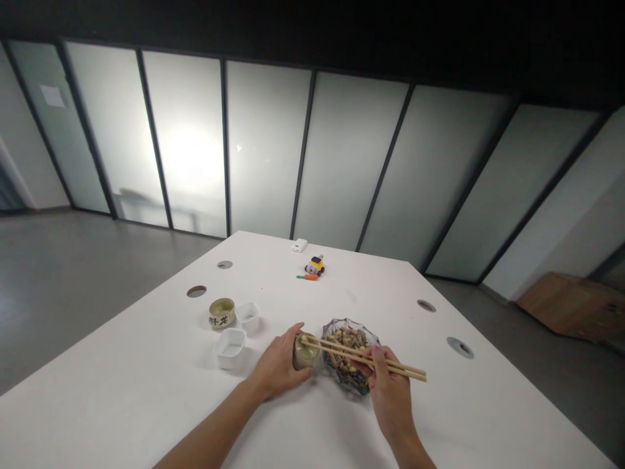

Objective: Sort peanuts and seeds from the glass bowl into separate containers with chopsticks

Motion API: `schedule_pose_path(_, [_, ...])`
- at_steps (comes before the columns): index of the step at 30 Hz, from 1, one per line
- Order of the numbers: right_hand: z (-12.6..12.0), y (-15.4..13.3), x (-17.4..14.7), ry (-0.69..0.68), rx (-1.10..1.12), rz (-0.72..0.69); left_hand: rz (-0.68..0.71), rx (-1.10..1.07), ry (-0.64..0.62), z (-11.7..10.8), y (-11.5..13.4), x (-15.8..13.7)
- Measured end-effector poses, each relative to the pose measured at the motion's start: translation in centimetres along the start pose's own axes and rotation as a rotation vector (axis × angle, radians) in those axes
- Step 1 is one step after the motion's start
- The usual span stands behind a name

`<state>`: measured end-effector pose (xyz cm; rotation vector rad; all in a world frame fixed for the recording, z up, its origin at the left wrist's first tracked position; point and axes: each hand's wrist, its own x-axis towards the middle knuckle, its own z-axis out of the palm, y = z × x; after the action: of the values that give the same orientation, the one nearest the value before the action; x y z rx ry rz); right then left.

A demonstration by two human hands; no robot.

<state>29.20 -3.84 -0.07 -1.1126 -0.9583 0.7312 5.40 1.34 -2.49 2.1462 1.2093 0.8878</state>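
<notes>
My left hand [282, 363] is wrapped round a small greenish ceramic cup [307, 358] that stands on the white table. In my right hand [388, 381] is a pair of wooden chopsticks [405, 371], pointing left with their tips over the cup's mouth. Whether the tips pinch anything is too small to tell. Just right of the cup, below the chopsticks, sits a clear glass bowl [328, 331] with a wavy rim. It is filled with striped seeds and paler pieces that look like nuts or shells [349, 337].
Left of my hand are two white square dishes [230, 348] and a green-glazed bowl with dark characters [222, 314]. Farther back on the table [161, 365] lie a yellow toy vehicle [316, 264], an orange-and-green carrot-like item [308, 277] and a white box [299, 245]. Round holes [196, 292] pierce the tabletop near both sides.
</notes>
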Motion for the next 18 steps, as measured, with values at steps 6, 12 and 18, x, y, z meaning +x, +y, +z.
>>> schedule_pose_path(6, [-0.5, -0.6, 0.5, -0.001, -0.034, 0.018, -0.012, 0.021, 0.004, 0.0, 0.1, 0.0])
schedule_pose_path(12, [-3.7, -1.3, 2.5, 0.203, -0.164, -0.13, -0.009, 0.037, 0.007, -0.1, 0.1, -0.1])
schedule_pose_path(18, [-6.0, -1.6, 3.5, 0.216, -0.634, -0.355, 0.013, 0.05, 0.013, 0.1, -0.1, -0.1])
